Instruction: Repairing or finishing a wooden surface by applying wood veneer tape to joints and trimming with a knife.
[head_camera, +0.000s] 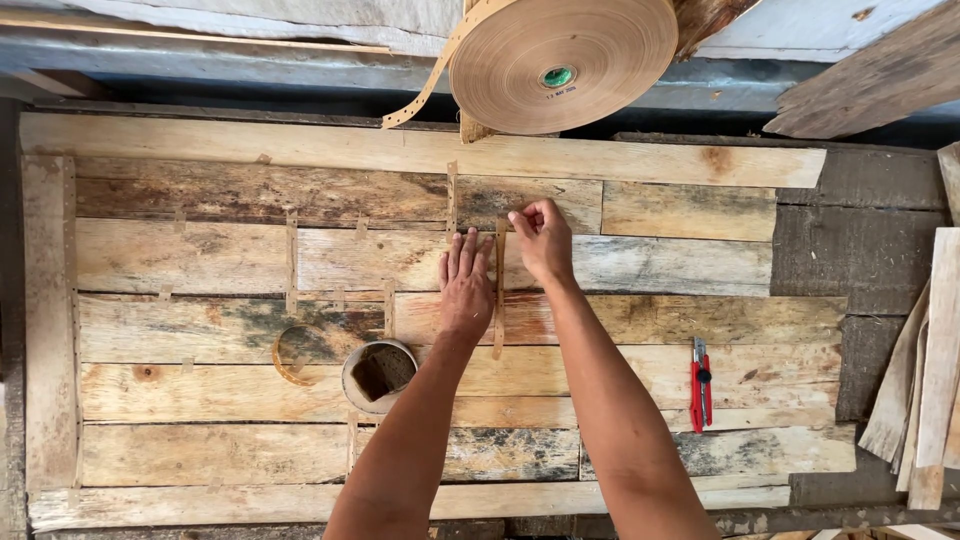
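Note:
My left hand (465, 283) lies flat, fingers together, on a panel of pale wood veneer sheets (220, 260), just left of a vertical strip of brown paper tape (498, 300). My right hand (541, 238) pinches the top end of that tape strip against the veneer. Other short pieces of tape (291, 262) cross the seams between sheets to the left.
A large roll of brown tape (563, 62) hangs above the far edge, its loose end trailing left. A small cup (377, 375) stands near my left forearm. A red utility knife (700, 384) lies at the right. Loose veneer strips (925, 370) lean at the right edge.

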